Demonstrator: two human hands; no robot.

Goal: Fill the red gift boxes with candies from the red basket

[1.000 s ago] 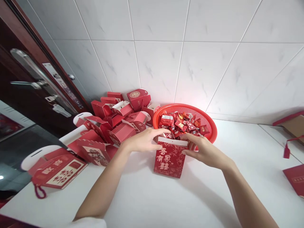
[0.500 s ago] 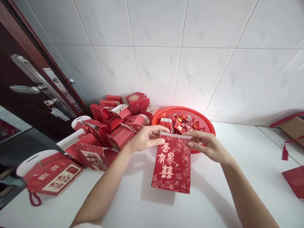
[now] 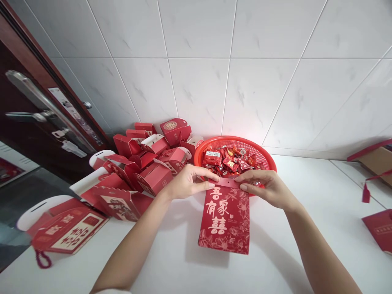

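Note:
A red paper gift bag (image 3: 225, 220) with pink characters and a flower print hangs between my hands over the white table. Its narrow top strip, which has a small hole, is folded toward me. My left hand (image 3: 190, 181) pinches the strip at its left end between thumb and fingers. At the other end, my right hand (image 3: 263, 185) grips it the same way. Just behind the bag stands a red plastic basket (image 3: 200, 153) holding many wrapped candies (image 3: 229, 160); the bag and both hands cover part of its near rim.
A pile of red gift boxes (image 3: 156, 175) lies to the left, with one corded box (image 3: 70, 230) nearest me. At the right are a brown-sided box (image 3: 378, 159) with a tassel and a red card-like piece (image 3: 379, 230). Behind are a tiled wall (image 3: 196, 90) and a door handle (image 3: 27, 116).
The bag's top strip, pale and standing up before, is now folded down with its red side showing. Both hands have stayed at the top edge. The view has shifted slightly.

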